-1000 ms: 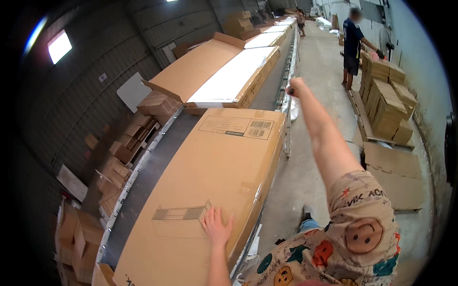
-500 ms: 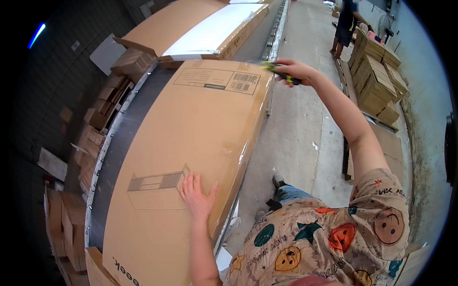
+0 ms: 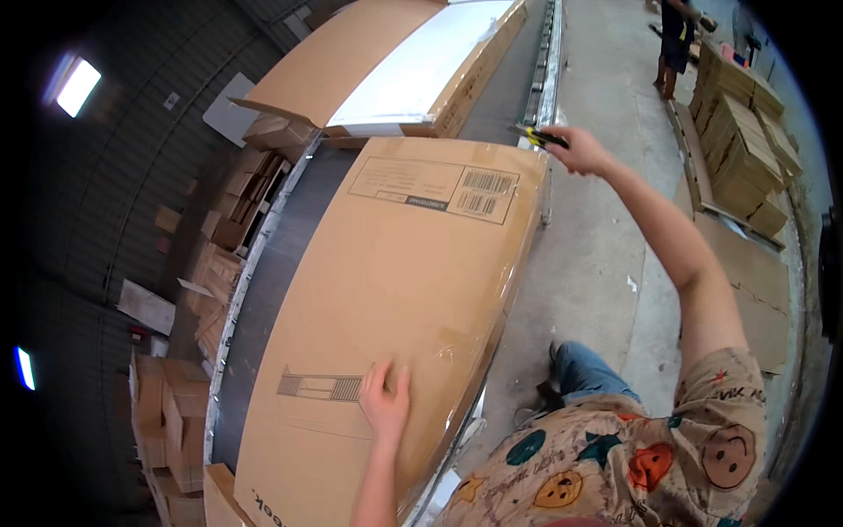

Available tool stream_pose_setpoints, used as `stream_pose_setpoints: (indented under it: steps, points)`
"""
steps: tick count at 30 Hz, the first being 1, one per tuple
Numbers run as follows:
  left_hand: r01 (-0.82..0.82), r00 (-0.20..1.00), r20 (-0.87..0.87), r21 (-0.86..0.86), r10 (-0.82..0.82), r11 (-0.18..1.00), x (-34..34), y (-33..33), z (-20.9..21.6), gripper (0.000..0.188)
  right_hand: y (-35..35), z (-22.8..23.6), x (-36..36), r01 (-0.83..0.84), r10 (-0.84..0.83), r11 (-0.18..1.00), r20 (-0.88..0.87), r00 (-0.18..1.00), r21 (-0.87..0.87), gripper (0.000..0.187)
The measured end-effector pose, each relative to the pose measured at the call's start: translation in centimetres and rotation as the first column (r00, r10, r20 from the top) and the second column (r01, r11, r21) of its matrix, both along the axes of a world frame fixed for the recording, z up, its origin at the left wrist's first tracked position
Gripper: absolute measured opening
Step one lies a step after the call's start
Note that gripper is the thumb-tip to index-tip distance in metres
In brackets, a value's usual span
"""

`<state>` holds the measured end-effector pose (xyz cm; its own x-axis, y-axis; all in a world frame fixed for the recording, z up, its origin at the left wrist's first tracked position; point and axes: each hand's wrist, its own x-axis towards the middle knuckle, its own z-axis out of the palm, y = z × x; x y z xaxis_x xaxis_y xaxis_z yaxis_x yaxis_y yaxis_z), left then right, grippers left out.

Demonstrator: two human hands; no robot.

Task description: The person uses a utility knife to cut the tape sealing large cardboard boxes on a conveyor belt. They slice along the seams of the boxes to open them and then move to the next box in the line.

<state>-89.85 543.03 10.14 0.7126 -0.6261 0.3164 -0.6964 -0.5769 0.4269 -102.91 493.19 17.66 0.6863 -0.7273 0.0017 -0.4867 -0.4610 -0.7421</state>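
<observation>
Carton, long, brown and flat [image 3: 404, 290], lies on the dark conveyor belt [image 3: 285, 250] right in front of the worker, its far end close to another box [image 3: 470, 92] that stands opened out, a white sheet [image 3: 417, 75] showing inside and its big flap spread to the left. Clear tape shines along the carton's right edge, and a printed panel with barcodes [image 3: 483, 193] sits near its far right corner.

From where I stand, the right hand [image 3: 575, 149] is stretched out to that corner, its grip clamped on a black and yellow utility knife [image 3: 540, 137]. The blade points left at the carton's far edge; whether it touches the cardboard I can't tell. The left hand [image 3: 386, 404] is down at the nearer part of the carton's top, just beside a line drawing [image 3: 320, 386], its grip apart, thumb and fingers loosely curved around nothing.

Over on the right, a co-worker [image 3: 674, 39] stands by stacked boxes [image 3: 742, 145] on a pallet, with flattened cardboard [image 3: 746, 285] on the floor nearer to us. More boxes [image 3: 176, 417] are piled left of the belt.
</observation>
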Motion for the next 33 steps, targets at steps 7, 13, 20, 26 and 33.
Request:
stream_pose_setpoints:
  steps: [7,13,20,26,33]
  points:
    - [0.197,0.961,-0.205,0.045,-0.184,0.979,8.0,-21.9,1.0,0.047,-4.1,1.5,14.8,-0.459,0.457,0.813,-0.095,0.884,-0.359,0.039]
    - [0.061,0.952,0.300,0.031,-0.068,0.998,11.5,-29.9,-2.3,0.047,-7.7,-1.4,26.4,-0.557,0.524,0.782,-0.190,0.830,-0.278,0.039]
    - [0.032,0.982,0.188,-0.034,-0.025,0.999,11.7,-29.8,-2.1,0.041,-9.6,-4.0,36.5,-0.652,0.621,0.703,-0.202,0.757,-0.282,0.026]
    - [0.007,0.991,0.134,-0.037,-0.002,0.999,11.8,-30.0,-2.0,0.040,-10.3,-3.4,40.0,-0.727,0.651,0.647,-0.330,0.683,-0.228,0.018]
    - [0.020,0.990,0.140,-0.034,-0.015,0.999,12.0,-30.4,-1.9,0.041,-9.1,-3.0,41.8,-0.764,0.664,0.521,-0.381,0.643,-0.381,0.017]
